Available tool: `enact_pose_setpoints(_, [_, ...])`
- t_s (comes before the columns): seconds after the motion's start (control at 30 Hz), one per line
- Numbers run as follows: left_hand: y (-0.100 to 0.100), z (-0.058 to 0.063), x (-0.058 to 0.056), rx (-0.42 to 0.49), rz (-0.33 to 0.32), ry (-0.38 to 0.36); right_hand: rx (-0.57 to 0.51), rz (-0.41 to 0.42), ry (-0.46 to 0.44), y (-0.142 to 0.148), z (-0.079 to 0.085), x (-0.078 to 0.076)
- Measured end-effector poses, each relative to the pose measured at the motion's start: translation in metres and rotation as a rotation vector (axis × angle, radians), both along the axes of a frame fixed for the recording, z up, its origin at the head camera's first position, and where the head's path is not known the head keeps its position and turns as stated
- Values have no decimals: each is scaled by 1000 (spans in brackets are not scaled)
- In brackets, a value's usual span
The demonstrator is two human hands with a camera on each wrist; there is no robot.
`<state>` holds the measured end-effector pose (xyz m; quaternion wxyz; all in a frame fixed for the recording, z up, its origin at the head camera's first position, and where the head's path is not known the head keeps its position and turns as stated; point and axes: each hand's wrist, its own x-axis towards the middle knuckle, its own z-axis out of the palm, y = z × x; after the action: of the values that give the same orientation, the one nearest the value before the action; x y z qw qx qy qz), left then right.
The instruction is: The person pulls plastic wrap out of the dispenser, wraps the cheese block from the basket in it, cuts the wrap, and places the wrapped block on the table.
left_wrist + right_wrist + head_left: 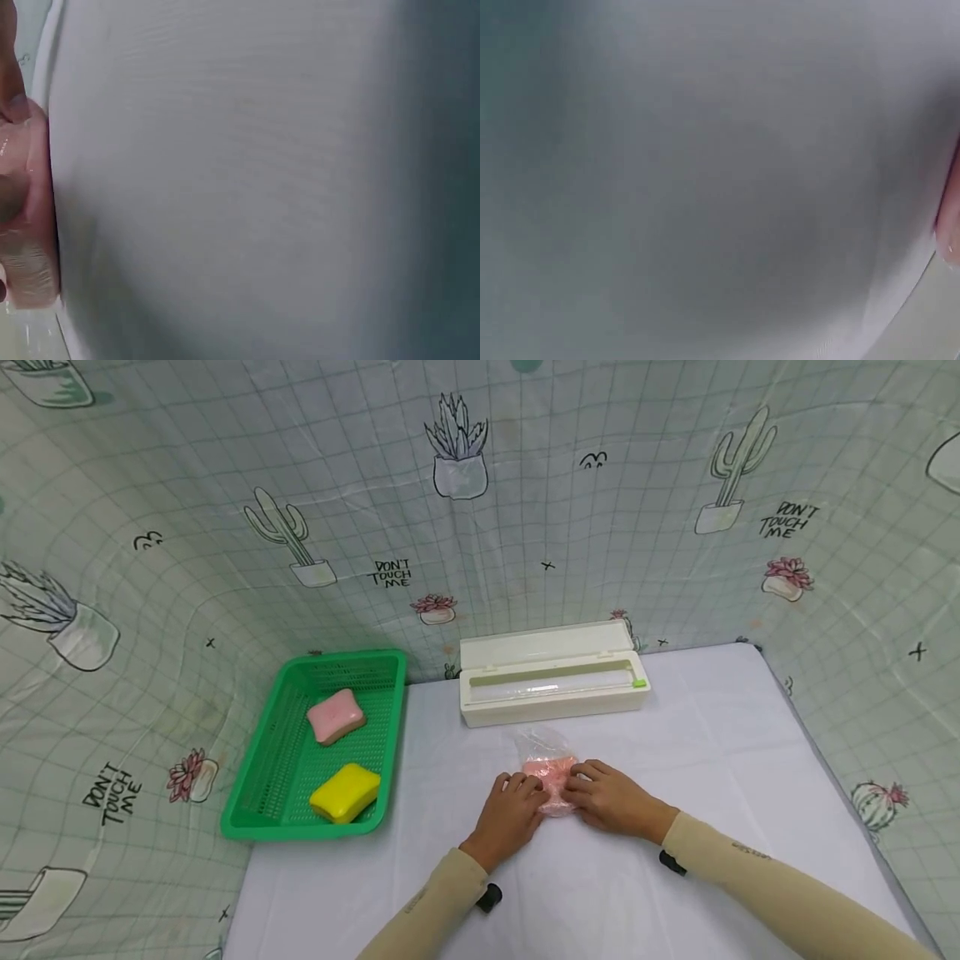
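A pink soap bar [551, 781] lies on the white table with clear plastic film [542, 742] around it. Loose film sticks out past its far end. My left hand [507, 814] grips the bar's left side with bent fingers. On the opposite side, my right hand [615, 797] holds it, fingers curled at the edge. In the left wrist view, fingers rest against the wrapped pink soap bar [34, 232], and creased film covers its side. Only a sliver of pink shows at the right border of the right wrist view. The fingertips are partly hidden.
Behind the hands stands a white film dispenser [558, 702] with its lid raised and a roll inside. On the left, a green basket [401, 718] holds a pink soap bar [336, 716] and a yellow one [345, 793]. A patterned curtain [510, 543] surrounds the table.
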<state>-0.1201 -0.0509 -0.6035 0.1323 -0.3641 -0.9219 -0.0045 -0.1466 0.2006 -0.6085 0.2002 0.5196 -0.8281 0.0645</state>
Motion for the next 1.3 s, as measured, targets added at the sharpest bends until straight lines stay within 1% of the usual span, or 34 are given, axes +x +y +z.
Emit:
enact_pose_setpoints(0.07, [1,0,-1,0,-2,-12,24,-13,-8,0,2,1])
enact_pose_setpoints(0.1, [1,1,-2,15,4,-26,33,-21,-8,0,4,1])
enact_pose_setpoints(0.17, [3,2,-5,79,25,-66,35,-39,-12,0,10,-1])
enact_pose_setpoints(0.2, [4,3,-7,131,46,-93,30,-52,-16,0,13,-3])
enact_pose_setpoints(0.27, [7,6,-12,252,119,-145,17,-98,-33,-1,19,-10])
enact_pose_setpoints(0.33, [10,8,-18,374,218,-199,8,-174,-55,-5,23,-19])
enact_pose_setpoints(0.4, [12,11,-26,450,331,-243,2,-270,-109,-10,26,-30])
enact_pose_setpoints(0.47, [15,12,-33,472,430,-297,-14,-363,-189,-17,28,-40])
enact_pose_setpoints(0.53, [17,14,-40,471,487,-362,-42,-441,-298,-23,27,-49])
enact_pose_setpoints(0.6, [19,14,-46,484,509,-430,-84,-497,-414,-29,26,-58])
enact_pose_setpoints(0.7, [22,15,-52,564,496,-511,-160,-553,-571,-37,23,-67])
enact_pose_setpoints(0.8, [23,16,-55,645,486,-568,-260,-563,-683,-41,25,-72])
enact_pose_setpoints(0.87, [23,15,-55,695,493,-604,-342,-544,-737,-41,26,-71])
enact_pose_setpoints(0.93, [22,14,-54,729,511,-644,-424,-496,-770,-39,28,-69])
enact_pose_setpoints(1.0, [20,13,-54,779,517,-670,-493,-447,-792,-36,31,-65])
enact_pose_setpoints(1.07, [17,12,-54,814,493,-672,-522,-389,-791,-31,33,-60])
enact_pose_setpoints(1.1, [15,12,-54,816,469,-662,-517,-364,-777,-29,35,-57])
enact_pose_setpoints(1.17, [12,10,-53,808,382,-610,-471,-321,-727,-23,36,-51])
enact_pose_setpoints(1.2, [10,10,-52,794,326,-568,-435,-284,-675,-21,37,-48])
enact_pose_setpoints(1.3, [5,8,-49,670,170,-435,-325,-176,-476,-13,34,-40])
